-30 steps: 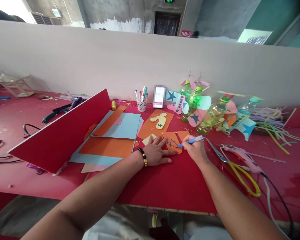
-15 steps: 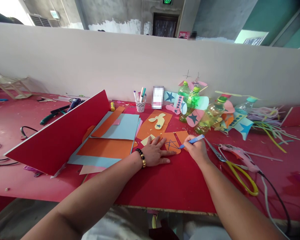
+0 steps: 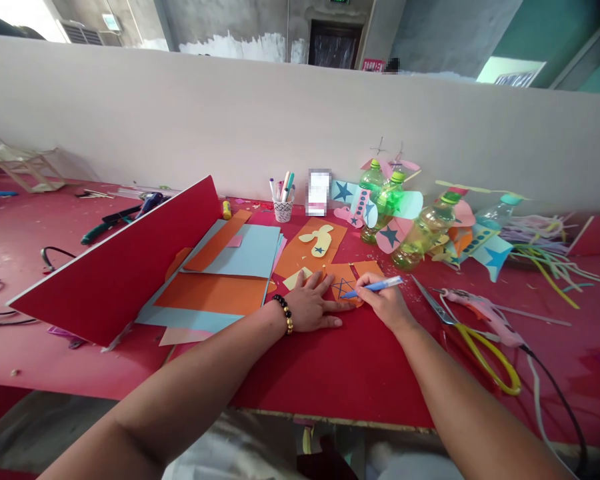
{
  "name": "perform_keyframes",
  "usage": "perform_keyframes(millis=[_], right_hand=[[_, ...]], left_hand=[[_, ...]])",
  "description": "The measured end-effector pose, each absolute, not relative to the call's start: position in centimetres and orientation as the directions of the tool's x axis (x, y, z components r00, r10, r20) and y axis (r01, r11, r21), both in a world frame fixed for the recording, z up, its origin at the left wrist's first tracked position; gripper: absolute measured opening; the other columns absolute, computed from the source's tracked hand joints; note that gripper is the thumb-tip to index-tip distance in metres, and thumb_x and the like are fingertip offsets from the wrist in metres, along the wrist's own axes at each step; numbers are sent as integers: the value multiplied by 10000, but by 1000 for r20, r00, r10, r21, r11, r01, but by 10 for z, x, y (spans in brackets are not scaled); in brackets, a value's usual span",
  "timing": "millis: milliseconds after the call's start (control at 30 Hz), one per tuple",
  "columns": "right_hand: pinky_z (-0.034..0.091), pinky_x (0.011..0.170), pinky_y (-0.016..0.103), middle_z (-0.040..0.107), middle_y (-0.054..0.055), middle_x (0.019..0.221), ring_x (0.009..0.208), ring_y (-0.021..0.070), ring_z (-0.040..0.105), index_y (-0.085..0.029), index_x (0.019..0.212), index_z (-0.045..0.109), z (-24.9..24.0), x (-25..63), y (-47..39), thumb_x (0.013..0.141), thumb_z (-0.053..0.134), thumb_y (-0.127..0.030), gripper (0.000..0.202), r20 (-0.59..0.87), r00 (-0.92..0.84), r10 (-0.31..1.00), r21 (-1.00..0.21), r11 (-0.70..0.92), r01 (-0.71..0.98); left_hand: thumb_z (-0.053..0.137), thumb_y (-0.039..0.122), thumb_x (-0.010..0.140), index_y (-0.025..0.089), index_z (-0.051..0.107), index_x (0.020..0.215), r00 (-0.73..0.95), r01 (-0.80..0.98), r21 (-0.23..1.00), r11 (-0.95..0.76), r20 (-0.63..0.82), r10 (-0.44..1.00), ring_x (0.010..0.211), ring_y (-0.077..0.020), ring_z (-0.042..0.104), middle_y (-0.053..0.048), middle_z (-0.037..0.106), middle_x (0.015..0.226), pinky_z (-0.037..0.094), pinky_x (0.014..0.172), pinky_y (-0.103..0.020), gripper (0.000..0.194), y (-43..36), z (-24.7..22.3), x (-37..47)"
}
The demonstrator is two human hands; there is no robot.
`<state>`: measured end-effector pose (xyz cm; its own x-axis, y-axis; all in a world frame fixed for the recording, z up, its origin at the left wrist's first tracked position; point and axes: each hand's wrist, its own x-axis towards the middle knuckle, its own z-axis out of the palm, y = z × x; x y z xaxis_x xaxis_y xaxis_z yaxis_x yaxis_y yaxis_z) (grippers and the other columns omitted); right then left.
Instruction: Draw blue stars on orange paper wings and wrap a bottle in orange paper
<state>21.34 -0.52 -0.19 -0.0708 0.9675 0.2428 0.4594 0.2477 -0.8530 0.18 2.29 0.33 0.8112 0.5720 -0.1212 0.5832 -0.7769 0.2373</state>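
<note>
My left hand (image 3: 314, 308) lies flat with its fingers spread, pressing the lower left edge of an orange paper piece (image 3: 359, 275). A blue outlined star (image 3: 342, 289) is drawn on that paper. In my right hand (image 3: 386, 305) is a blue marker (image 3: 375, 287), held in a writing grip with its tip at the star's lower part. A small pale yellow paper scrap (image 3: 296, 277) lies by my left fingertips. Behind it, a yellow paper cutout with a star (image 3: 320, 241) rests on an orange sheet (image 3: 291, 257).
Left are stacked coloured sheets (image 3: 210, 295) and a standing red board (image 3: 130, 267). A pen cup (image 3: 283, 211) and decorated plastic bottles (image 3: 425, 230) stand at the back. Yellow-handled scissors (image 3: 490, 360) and a pink glue gun (image 3: 480, 310) lie right, its cord trailing forward.
The marker tip has moved left along the lower part of the star, and my right hand has shifted slightly left with it. My left hand stays on the paper.
</note>
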Motion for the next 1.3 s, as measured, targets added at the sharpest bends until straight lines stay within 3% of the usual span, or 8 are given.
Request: perform_keyframes(millis=[233, 867, 1133, 1300], right_hand=[[401, 547, 263, 560, -26, 571, 555, 146, 519, -214, 669, 553, -4, 212, -5, 772, 562, -304, 137, 205, -99, 974, -859, 228, 458], [362, 501, 243, 592, -20, 545, 500, 129, 492, -200, 626, 555, -16, 230, 8, 750, 573, -280, 149, 275, 174, 946, -833, 145, 534], [358, 443, 241, 596, -16, 538, 454, 138, 520, -201, 679, 572, -24, 235, 11, 739, 581, -292, 110, 221, 268, 938, -888, 79, 453], [417, 530, 254, 604, -15, 539, 519, 154, 562, -206, 653, 576, -21, 235, 12, 722, 587, -278, 100, 271, 290, 918, -855, 91, 511]], left_hand=[[310, 665, 904, 492, 339, 1396, 813, 581, 237, -778, -120, 570, 1407, -423, 59, -28, 126, 1574, 30, 1017, -715, 522, 22, 5, 2], [289, 695, 893, 494, 340, 1394, 815, 578, 234, -782, -111, 569, 1409, -419, 42, -34, 124, 1574, 36, 1023, -698, 542, 24, 1, 3], [293, 687, 894, 494, 332, 1397, 807, 589, 233, -773, -135, 575, 1408, -419, 42, -30, 129, 1573, 35, 1020, -704, 540, 23, 4, 3], [284, 684, 897, 496, 319, 1402, 809, 588, 224, -777, -131, 574, 1409, -417, 41, -30, 127, 1573, 42, 1021, -701, 539, 23, 3, 3]])
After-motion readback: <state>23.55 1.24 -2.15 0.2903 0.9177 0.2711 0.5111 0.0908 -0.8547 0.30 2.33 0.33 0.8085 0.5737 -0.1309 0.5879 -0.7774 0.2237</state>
